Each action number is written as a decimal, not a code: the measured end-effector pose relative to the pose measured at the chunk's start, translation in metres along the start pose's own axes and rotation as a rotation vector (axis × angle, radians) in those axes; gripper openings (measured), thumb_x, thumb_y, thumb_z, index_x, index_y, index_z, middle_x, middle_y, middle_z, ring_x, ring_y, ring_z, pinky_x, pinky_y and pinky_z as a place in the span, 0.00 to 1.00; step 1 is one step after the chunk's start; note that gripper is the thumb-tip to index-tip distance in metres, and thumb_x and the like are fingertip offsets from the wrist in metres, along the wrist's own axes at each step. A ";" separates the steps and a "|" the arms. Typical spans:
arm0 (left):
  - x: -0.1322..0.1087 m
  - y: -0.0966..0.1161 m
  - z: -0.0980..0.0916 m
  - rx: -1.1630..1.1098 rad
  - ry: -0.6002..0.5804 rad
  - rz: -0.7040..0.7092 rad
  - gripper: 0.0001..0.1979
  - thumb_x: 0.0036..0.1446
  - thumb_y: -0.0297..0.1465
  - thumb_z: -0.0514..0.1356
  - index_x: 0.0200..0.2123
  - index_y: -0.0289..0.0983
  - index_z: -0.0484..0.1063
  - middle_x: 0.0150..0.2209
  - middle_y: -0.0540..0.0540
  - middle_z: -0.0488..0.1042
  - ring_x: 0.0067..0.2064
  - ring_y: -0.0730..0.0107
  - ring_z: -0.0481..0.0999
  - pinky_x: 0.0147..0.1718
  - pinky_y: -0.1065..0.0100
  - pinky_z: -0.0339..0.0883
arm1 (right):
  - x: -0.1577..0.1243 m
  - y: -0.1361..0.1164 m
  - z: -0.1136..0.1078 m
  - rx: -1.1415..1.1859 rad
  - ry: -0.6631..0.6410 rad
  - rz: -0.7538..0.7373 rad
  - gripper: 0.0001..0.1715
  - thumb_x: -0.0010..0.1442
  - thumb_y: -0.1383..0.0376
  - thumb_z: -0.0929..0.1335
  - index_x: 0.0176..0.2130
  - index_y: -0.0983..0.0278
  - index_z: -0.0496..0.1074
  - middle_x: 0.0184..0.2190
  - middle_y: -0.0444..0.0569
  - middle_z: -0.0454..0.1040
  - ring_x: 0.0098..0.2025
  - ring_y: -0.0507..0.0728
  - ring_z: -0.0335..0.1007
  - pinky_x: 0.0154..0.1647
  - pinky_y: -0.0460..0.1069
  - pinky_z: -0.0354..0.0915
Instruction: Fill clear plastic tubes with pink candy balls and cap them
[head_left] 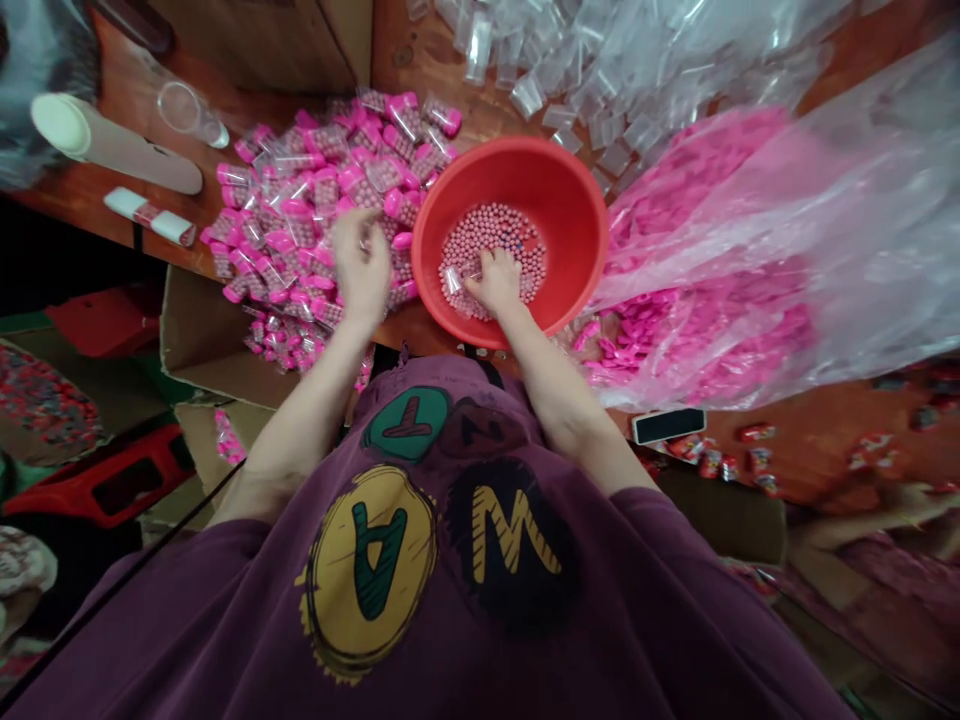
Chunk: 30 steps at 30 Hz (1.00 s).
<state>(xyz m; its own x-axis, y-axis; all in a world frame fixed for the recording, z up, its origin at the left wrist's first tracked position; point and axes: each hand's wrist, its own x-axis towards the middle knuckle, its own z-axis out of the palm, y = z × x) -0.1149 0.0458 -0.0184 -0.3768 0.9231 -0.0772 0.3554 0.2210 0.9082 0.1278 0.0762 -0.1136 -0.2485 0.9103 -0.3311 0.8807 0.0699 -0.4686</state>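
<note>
My right hand (pixel 499 283) reaches into a red plastic bowl (pixel 585 230), its fingers bent down among small pink beads (pixel 495 222). A small clear plastic jar (pixel 451 280) lies at its thumb and appears pinched there; the fingertips are partly hidden in the beads. To the left of the bowl, my left hand (pixel 362 265) hovers over a heap of small clear jars with pink caps (pixel 292 215), filled with similar beads. Its fingers are curved and apart, with nothing visible between them.
Empty clear jars (pixel 600 90) spill across the table's back. Pink caps (pixel 697 330) lie in a clear plastic bag (pixel 862 220) on the right. A phone (pixel 669 426) rests near the front edge. Cardboard boxes (pixel 202 340) stand below left. Another person's arm (pixel 847 530) shows at lower right.
</note>
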 end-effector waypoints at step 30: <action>-0.077 -0.019 0.057 0.054 -0.350 -0.082 0.07 0.63 0.25 0.62 0.39 0.36 0.81 0.36 0.46 0.84 0.34 0.68 0.79 0.39 0.67 0.73 | 0.012 0.000 0.019 0.803 -0.299 0.091 0.30 0.55 0.60 0.79 0.56 0.66 0.77 0.53 0.54 0.82 0.56 0.63 0.78 0.67 0.62 0.73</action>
<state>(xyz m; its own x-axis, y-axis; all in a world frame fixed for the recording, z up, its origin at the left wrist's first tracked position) -0.0434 -0.0114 -0.0533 -0.0931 0.9514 -0.2937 0.3841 0.3064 0.8710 0.1173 0.0793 -0.1332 -0.3857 0.7449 -0.5444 0.3781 -0.4106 -0.8297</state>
